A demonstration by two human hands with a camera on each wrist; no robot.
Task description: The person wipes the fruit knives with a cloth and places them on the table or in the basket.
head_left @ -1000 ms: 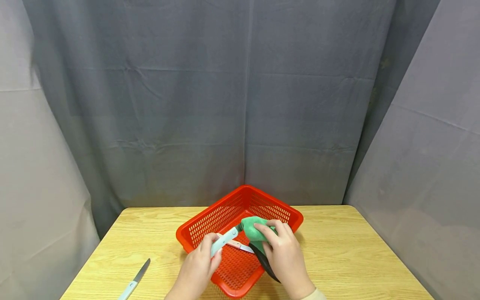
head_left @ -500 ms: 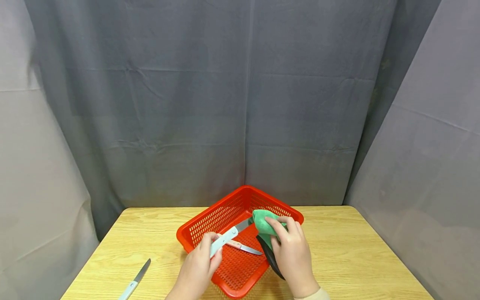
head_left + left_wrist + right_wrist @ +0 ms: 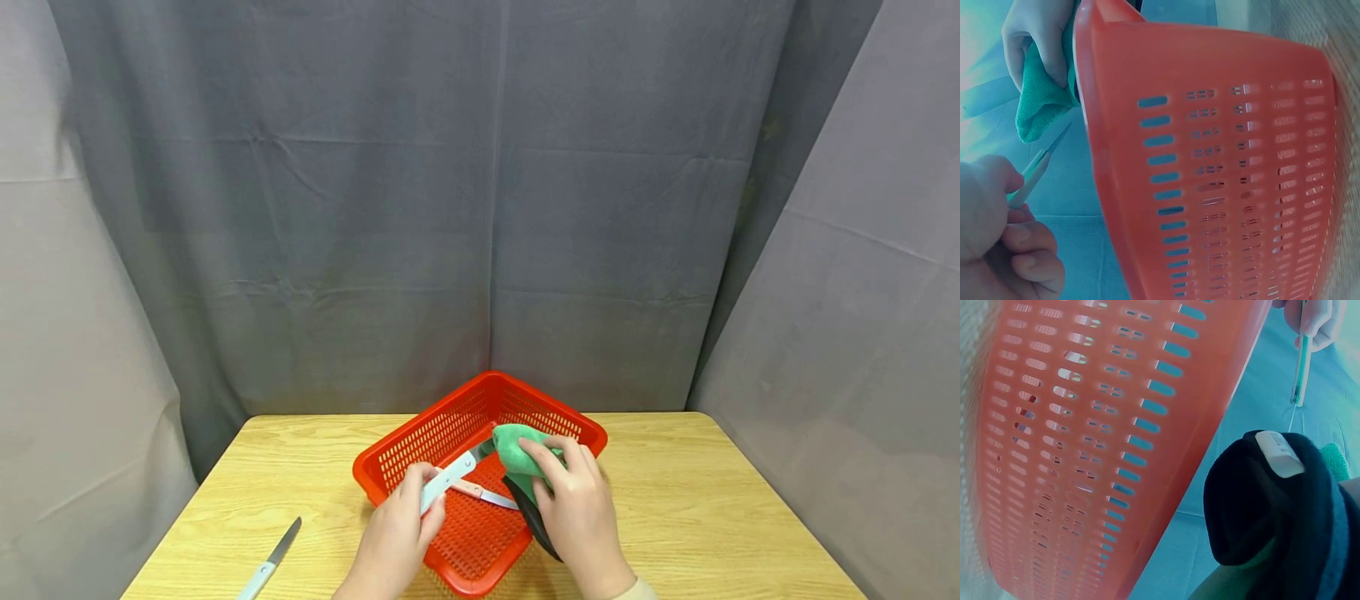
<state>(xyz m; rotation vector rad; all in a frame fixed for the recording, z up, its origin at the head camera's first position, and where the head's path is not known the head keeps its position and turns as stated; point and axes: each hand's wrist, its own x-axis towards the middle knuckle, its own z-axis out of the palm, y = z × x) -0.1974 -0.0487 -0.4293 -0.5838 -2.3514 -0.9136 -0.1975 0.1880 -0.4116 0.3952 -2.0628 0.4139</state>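
While the left hand (image 3: 393, 533) grips a knife (image 3: 450, 482) above the basket (image 3: 476, 546), the right hand (image 3: 579, 504) holds a cloth (image 3: 513, 450) at its blade; wiping seems unfinished. A pink knife (image 3: 469, 489) lies inside, another knife (image 3: 268, 565) on the table (image 3: 675, 517).

There are three knives (image 3: 448, 483) (image 3: 499, 500) (image 3: 270, 559); one cloth (image 3: 513, 450); one basket (image 3: 471, 586).

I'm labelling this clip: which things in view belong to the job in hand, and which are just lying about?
In use:
Held knife, in the left hand
Green cloth, in the right hand

Apparently idle:
Pink-handled knife, inside the red basket
Loose knife, on the table
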